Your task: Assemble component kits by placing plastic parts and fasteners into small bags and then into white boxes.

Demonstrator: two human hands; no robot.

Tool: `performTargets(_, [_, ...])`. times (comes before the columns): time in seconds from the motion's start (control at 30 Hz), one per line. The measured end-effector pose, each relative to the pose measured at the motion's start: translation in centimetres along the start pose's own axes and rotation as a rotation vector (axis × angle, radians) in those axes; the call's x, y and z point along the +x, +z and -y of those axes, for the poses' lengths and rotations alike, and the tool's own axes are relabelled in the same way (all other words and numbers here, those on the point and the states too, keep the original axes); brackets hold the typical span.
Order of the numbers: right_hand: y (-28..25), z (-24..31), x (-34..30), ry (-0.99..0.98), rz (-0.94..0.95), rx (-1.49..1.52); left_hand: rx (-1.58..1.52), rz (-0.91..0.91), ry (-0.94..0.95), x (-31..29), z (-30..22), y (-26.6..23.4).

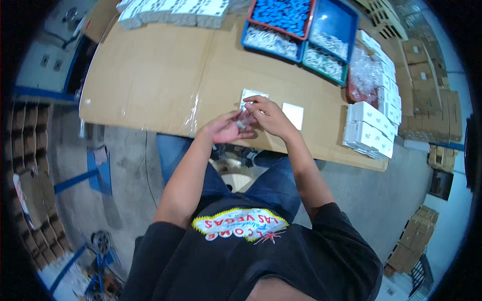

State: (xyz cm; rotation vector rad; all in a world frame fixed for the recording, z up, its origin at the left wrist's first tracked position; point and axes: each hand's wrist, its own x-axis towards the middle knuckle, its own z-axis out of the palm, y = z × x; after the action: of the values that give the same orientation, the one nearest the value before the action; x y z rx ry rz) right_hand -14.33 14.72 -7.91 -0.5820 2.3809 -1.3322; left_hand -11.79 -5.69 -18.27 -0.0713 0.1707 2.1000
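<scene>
Near the front edge of the table, both hands meet around a small clear plastic bag, whose contents are too small to make out. My left hand has its palm turned up, with thumb and fingers around the bag's lower part. From above, my right hand pinches the bag with bent fingers. Just beyond the hands lies a small white printed box or card, partly covered by the right hand. A flat white square piece rests on the table beside my right wrist.
Cardboard covers the table. At the back stand a red tray of blue parts and blue trays and a green tray of whitish parts. White boxes are stacked at right, more white boxes at back left, near clear bags.
</scene>
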Motion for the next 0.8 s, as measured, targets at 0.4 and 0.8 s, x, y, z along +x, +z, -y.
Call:
performTargets(0.4, [-21.6, -12.8, 5.7, 0.050, -0.904, -0.428, 0.049, -0.095, -0.053, 0.1, 0.0, 0.8])
performTargets(0.8, [-33.6, -20.1, 10.6, 0.433, -0.996, -0.772, -0.008, -0.013, -0.058, 0.3, -0.2, 1.1])
